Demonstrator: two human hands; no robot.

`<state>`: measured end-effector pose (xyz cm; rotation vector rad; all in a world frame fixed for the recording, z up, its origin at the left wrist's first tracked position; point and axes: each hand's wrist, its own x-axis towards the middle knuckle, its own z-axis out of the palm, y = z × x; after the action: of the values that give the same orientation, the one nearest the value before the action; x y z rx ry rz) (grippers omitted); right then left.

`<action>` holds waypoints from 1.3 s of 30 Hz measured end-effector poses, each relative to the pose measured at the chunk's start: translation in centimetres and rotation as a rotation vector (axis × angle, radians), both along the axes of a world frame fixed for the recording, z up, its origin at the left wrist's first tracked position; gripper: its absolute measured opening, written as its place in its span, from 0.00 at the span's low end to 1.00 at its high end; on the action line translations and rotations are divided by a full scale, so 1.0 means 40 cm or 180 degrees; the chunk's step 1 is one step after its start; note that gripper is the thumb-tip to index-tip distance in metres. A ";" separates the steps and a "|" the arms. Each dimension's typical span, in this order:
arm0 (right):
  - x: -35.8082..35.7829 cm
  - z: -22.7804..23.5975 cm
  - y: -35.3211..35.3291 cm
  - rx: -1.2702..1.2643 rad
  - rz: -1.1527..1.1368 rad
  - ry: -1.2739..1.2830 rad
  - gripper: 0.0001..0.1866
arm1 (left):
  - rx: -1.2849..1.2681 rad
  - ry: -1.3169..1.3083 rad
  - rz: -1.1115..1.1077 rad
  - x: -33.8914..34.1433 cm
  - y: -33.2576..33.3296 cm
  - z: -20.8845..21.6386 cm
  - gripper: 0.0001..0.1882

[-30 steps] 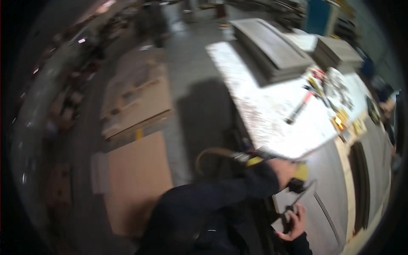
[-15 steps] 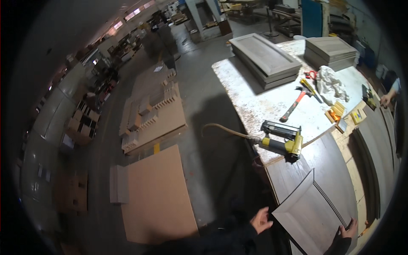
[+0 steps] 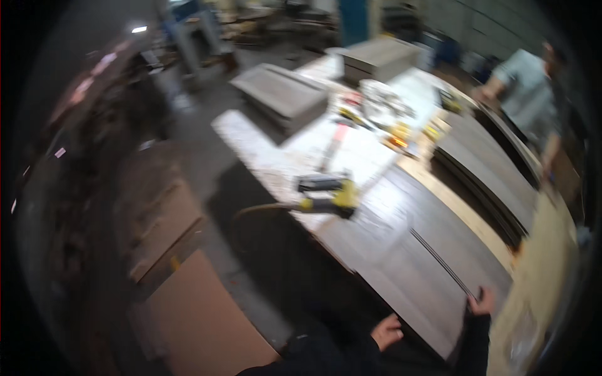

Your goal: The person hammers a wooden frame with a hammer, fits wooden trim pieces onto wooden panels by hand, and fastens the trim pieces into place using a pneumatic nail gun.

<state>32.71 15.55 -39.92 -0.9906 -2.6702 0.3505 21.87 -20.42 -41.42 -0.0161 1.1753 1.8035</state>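
A grey-brown framed cabinet door (image 3: 419, 294) lies in front of me on a grey-brown board at the near end of the table. My right hand (image 3: 481, 303) is at its right edge, fingers curled against it beside a dark double line. Just off the door's lower left edge is my left hand (image 3: 387, 332), fingers apart and holding nothing. Beyond the door, a yellow-and-black nail gun (image 3: 342, 199) rests on the white tabletop, its hose trailing left. Motion blur softens both hands.
A hammer (image 3: 333, 145), a white cloth (image 3: 382, 103) and stacked door panels (image 3: 282, 94) are on the white table (image 3: 251, 141). Long grey boards (image 3: 486, 160) lie to the right, near another person (image 3: 527, 88). A brown sheet (image 3: 204, 319) is on the floor at left.
My view has swung right, so table and tools appear further left. The door now lies more in line with the board under it. My right hand stays at its right edge.
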 end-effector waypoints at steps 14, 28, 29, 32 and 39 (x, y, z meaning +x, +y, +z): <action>-0.038 0.066 -0.154 -0.0194 -0.0434 -0.0031 0.26 | -0.0619 -0.0288 0.0659 -0.044 0.069 0.035 0.32; -0.136 0.055 -0.243 -0.0253 -0.1011 0.0103 0.26 | -0.0945 0.0844 0.0634 -0.403 0.177 -0.086 0.19; -0.129 0.060 -0.255 -0.0290 -0.1021 0.0154 0.26 | -0.0965 0.0935 0.0555 -0.421 0.185 -0.078 0.20; -0.120 0.054 -0.302 -0.0333 -0.1072 0.0275 0.25 | -0.1205 0.1023 0.0601 -0.472 0.190 -0.083 0.24; -0.096 0.032 -0.454 -0.0824 -0.1236 0.0073 0.27 | -0.0759 0.0876 0.0100 -0.581 0.119 -0.105 0.32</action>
<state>28.87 -2.62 -38.65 -1.5358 -2.3760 0.6239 -1.38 -15.67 -45.60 0.0779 1.5889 1.7206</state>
